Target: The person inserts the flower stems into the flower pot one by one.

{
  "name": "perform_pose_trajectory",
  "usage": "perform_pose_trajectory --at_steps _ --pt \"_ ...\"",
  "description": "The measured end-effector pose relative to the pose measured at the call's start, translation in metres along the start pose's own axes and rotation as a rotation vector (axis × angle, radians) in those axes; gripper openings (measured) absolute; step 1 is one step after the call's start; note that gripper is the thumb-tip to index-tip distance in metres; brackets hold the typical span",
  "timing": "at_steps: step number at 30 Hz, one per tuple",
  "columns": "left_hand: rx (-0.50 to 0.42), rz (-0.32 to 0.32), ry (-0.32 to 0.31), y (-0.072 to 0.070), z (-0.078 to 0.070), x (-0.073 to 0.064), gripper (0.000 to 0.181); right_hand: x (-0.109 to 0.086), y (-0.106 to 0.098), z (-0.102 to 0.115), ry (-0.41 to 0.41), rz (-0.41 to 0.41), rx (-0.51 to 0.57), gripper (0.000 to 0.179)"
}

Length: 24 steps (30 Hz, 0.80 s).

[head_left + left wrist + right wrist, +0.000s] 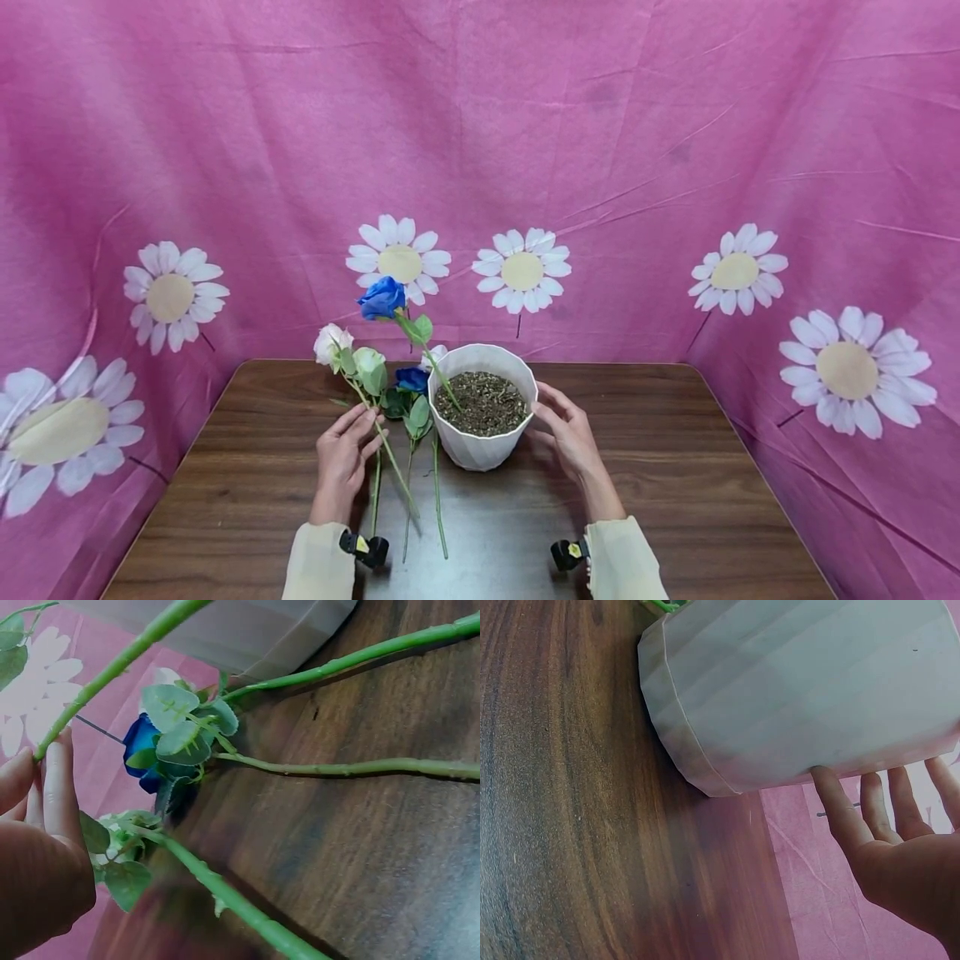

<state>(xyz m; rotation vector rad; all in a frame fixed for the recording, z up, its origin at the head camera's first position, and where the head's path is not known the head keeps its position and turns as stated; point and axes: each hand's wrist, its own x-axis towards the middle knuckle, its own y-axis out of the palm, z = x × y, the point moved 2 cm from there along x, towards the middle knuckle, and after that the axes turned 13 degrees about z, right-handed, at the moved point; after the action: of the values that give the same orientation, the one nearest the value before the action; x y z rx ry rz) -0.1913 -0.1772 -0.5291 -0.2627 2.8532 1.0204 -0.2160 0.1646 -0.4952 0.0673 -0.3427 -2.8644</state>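
Observation:
My left hand [345, 458] pinches the green stem of a pinkish-white rose [332, 344] between thumb and fingers; its bloom points up and left, and its cut end slants down right over the table. In the left wrist view that stem [112, 669] runs up from the fingertips. A white faceted pot [480, 454] of dark soil [482, 404] stands to the right. One blue rose [381, 297] is stuck in the soil at the left and leans left. My right hand [568, 437] touches the pot's right side with extended fingers [844, 810].
On the brown wooden table [675, 500], left of the pot, lie a greenish-white rose [370, 368], another blue rose [412, 379] and a white rose [433, 358], stems toward me. A pink curtain [637, 167] printed with daisies hangs behind the table and along both sides.

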Motion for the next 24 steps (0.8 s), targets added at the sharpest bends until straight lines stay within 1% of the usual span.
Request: perform_pose_trajectory --at_steps 2,9,11,13,15,18,21,24 --pt "-0.001 -0.003 0.006 0.001 -0.002 0.000 0.042 0.001 0.000 -0.001 0.001 0.000 -0.001 0.050" --pt "0.036 0.011 0.029 0.008 -0.010 0.001 0.057 0.002 0.000 -0.003 0.001 -0.006 -0.007 0.050" --pt "0.037 0.013 0.041 0.011 -0.013 0.001 0.056 0.002 0.000 -0.002 0.002 -0.005 -0.002 0.049" --pt "0.030 0.020 0.058 0.014 -0.016 0.002 0.050 0.001 0.000 -0.001 0.000 -0.008 0.006 0.049" --pt "0.026 0.032 0.072 0.017 -0.020 0.002 0.039 0.001 0.001 0.001 -0.001 -0.010 0.013 0.049" --pt "0.018 0.044 0.076 0.021 -0.024 0.002 0.026 0.001 0.000 0.002 0.002 -0.011 0.018 0.049" --pt "0.013 0.040 0.069 0.026 -0.029 0.001 0.023 0.001 0.000 0.001 0.012 -0.007 0.022 0.049" --pt "0.017 0.033 0.068 0.031 -0.035 0.000 0.024 0.001 -0.001 0.001 0.013 -0.007 0.031 0.048"
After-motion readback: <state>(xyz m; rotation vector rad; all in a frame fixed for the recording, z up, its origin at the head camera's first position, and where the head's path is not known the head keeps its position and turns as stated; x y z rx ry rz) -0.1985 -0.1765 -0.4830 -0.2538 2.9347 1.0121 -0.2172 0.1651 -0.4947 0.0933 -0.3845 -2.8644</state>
